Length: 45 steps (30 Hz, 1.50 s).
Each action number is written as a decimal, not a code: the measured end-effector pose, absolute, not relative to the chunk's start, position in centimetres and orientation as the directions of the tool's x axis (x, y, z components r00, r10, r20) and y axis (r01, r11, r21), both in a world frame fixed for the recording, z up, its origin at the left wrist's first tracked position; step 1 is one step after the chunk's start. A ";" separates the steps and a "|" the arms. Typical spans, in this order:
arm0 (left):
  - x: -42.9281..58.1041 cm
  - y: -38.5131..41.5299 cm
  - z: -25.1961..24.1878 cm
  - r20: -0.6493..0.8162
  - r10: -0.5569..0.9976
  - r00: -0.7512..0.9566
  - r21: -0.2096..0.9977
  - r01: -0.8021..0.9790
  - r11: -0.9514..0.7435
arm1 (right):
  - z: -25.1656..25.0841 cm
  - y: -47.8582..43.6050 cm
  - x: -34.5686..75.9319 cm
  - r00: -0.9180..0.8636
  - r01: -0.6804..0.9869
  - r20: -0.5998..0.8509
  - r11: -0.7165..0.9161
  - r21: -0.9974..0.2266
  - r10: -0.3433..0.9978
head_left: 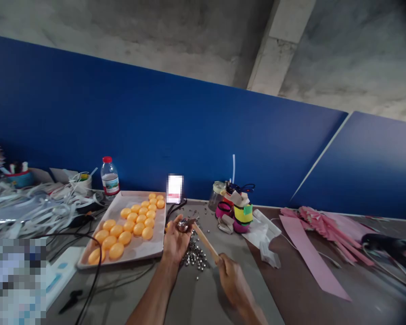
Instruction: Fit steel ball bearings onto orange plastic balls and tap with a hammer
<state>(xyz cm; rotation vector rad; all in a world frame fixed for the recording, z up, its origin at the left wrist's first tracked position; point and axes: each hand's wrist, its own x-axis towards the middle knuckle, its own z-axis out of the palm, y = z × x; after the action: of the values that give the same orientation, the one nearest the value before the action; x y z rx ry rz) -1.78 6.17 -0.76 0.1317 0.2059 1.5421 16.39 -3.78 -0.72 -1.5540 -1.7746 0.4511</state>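
My right hand [230, 274] grips the handle of a wooden spoon [203, 238], whose bowl carries small silvery beads over my left hand. My left hand [176, 241] is cupped palm up under the spoon's bowl, fingers curled, holding something small that I cannot make out. A pile of small metal beads [194, 258] lies on the grey table just below and between both hands. Left of my left hand sits a pale tray [135, 250] with several orange egg-shaped halves [130, 223] in rows.
A water bottle [110, 179] stands behind the tray. Rolls of coloured tape [238, 212] and a jar [216, 194] lie to the right. Pink paper strips [311, 253] spread at right, white paper strips [37, 203] at left. A black cable [91, 271] crosses the front left. A blue partition [189, 135] backs the table.
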 end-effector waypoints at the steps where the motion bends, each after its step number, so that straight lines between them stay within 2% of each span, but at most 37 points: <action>1: -1.8 6.2 -0.8 -0.046 0.999 0.013 0.214 -0.977 0.023 | -0.8 -3.7 16.5 -0.022 0.705 0.281 0.214 -0.676 0.960; 5: -2.0 6.3 -0.9 -0.019 1.000 0.025 0.207 -0.978 0.028 | -1.2 -3.7 16.9 0.045 0.642 0.319 0.217 -0.736 0.947; 11: -2.0 6.3 -0.9 -0.049 0.998 0.034 0.249 -0.967 0.045 | -0.7 -3.9 16.4 -0.067 0.722 0.318 0.266 -0.639 0.946; 14: -1.9 6.2 -0.8 -0.054 0.998 0.016 0.238 -0.971 0.028 | -0.7 -4.0 16.4 -0.037 0.706 0.358 0.278 -0.652 0.933; 19: -1.8 6.1 -0.6 -0.080 0.997 0.018 0.239 -0.970 0.036 | -1.0 -3.8 16.7 -0.034 0.740 0.337 0.251 -0.624 0.941; 24: -2.0 6.0 -0.5 -0.059 0.998 -0.020 0.219 -0.976 -0.007 | -1.1 -3.9 17.1 -0.008 0.687 0.372 0.275 -0.673 0.928; 28: -2.3 6.1 -0.6 -0.061 0.998 0.005 0.230 -0.973 0.018 | -1.1 -4.0 16.8 -0.080 0.748 0.311 0.264 -0.609 0.947; 33: -2.0 5.9 -0.8 -0.036 0.998 0.053 0.222 -0.973 0.060 | -0.9 -4.1 16.4 -0.045 0.711 0.363 0.285 -0.643 0.931; 37: -1.4 5.6 -0.8 -0.056 0.992 0.113 0.248 -0.961 0.124 | -0.9 -4.2 16.4 -0.094 0.762 0.355 0.297 -0.575 0.930; 41: -1.1 5.4 -0.5 -0.078 0.990 0.119 0.269 -0.954 0.136 | -1.1 -4.3 16.5 -0.045 0.733 0.430 0.323 -0.599 0.902; 45: -1.2 5.4 -0.2 -0.135 0.983 0.128 0.305 -0.938 0.164 | -1.1 -4.2 16.5 -0.031 0.769 0.415 0.287 -0.572 0.909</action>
<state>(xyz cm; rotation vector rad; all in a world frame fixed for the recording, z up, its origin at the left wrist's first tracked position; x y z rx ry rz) -1.19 5.39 -0.22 0.1591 0.3340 1.4050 16.49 -4.20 -1.07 -1.5120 -1.8257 0.2434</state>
